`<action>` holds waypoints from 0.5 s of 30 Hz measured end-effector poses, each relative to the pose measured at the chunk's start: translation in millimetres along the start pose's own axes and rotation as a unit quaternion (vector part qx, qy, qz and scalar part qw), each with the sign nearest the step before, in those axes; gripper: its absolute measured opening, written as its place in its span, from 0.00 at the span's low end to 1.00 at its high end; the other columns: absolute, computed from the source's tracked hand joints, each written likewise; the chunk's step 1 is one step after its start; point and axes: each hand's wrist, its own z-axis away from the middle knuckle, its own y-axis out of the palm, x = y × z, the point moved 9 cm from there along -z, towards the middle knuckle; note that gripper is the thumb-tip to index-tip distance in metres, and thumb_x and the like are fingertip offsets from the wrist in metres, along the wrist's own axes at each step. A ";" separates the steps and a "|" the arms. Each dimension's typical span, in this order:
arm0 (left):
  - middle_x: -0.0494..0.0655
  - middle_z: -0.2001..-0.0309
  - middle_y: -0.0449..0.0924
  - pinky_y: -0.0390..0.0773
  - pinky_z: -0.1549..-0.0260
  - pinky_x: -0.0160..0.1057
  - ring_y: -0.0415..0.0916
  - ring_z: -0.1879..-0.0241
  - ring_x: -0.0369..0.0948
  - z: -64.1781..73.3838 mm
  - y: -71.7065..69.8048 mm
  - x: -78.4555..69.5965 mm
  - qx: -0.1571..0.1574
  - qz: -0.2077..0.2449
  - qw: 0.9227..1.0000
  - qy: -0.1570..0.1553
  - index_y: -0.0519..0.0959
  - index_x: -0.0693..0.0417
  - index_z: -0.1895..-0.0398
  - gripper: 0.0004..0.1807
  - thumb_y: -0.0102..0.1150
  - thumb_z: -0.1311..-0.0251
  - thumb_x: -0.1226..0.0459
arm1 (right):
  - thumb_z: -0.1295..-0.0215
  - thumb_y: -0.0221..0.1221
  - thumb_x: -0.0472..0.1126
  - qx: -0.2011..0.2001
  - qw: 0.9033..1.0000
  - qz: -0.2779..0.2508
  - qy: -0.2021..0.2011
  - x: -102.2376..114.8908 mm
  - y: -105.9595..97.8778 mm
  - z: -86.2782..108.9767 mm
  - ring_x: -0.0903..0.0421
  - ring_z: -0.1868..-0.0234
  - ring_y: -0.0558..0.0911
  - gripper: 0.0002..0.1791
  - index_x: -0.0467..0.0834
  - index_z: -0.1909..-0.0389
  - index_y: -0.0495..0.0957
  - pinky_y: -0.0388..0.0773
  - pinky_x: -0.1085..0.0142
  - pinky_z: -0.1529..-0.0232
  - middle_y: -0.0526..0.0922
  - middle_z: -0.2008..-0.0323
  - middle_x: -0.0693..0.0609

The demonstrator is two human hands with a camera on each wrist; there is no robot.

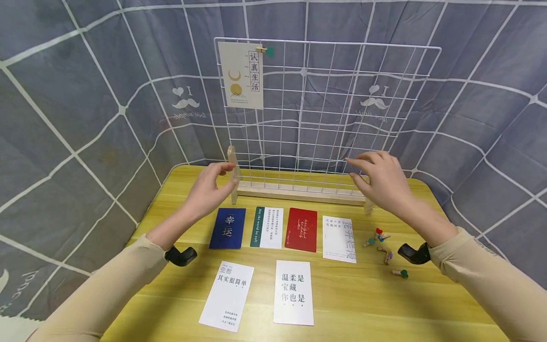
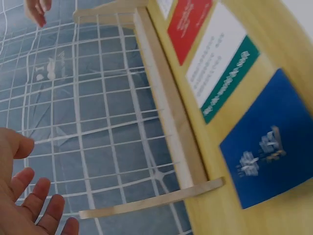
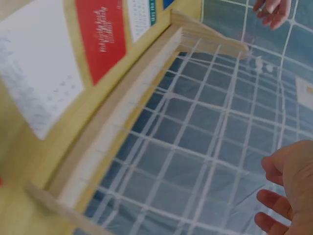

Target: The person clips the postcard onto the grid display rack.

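Note:
My left hand (image 1: pixel 210 186) hovers by the left wooden foot (image 1: pixel 233 173) of a white wire grid rack (image 1: pixel 302 109), its fingers loosely bent around nothing. On the other side my right hand (image 1: pixel 381 178) hangs in front of the rack's lower right part, thumb and fingers apart and holding nothing. A white card (image 1: pixel 231 76) with a gold moon is fastened at the grid's upper left by a wooden clip (image 1: pixel 268 51) with a green end. Below my left hand lies a blue card (image 1: pixel 228 229); below my right, a white card with grey lettering (image 1: pixel 337 240).
Between those cards lie a green-and-white card (image 1: pixel 267 228) and a red card (image 1: pixel 301 230). Two white cards, one left (image 1: pixel 226 297) and one right (image 1: pixel 293 294), lie nearer the front. Several small clips (image 1: pixel 386 255) are scattered at the right. Grey checked cloth (image 1: pixel 85 118) surrounds the table.

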 end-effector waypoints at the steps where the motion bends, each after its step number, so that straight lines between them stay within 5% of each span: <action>1: 0.53 0.35 0.72 0.68 0.38 0.59 0.66 0.37 0.52 3.4 2.8 3.2 0.006 -0.005 1.000 -0.005 0.72 0.56 0.31 0.27 0.59 0.29 0.55 | 0.33 0.67 0.38 0.006 1.000 -0.006 0.008 -3.9 3.0 6.4 0.35 0.44 0.74 0.20 0.42 0.40 0.83 0.69 0.37 0.46 0.81 0.46 0.39; 15: 0.60 0.34 0.71 0.67 0.36 0.63 0.66 0.34 0.58 45.5 45.4 59.3 0.067 -0.075 0.993 -0.070 0.70 0.58 0.29 0.32 0.64 0.33 0.56 | 0.32 0.65 0.40 0.078 0.993 -0.030 0.077 -47.0 37.5 80.7 0.31 0.44 0.75 0.22 0.41 0.38 0.81 0.68 0.32 0.47 0.80 0.45 0.35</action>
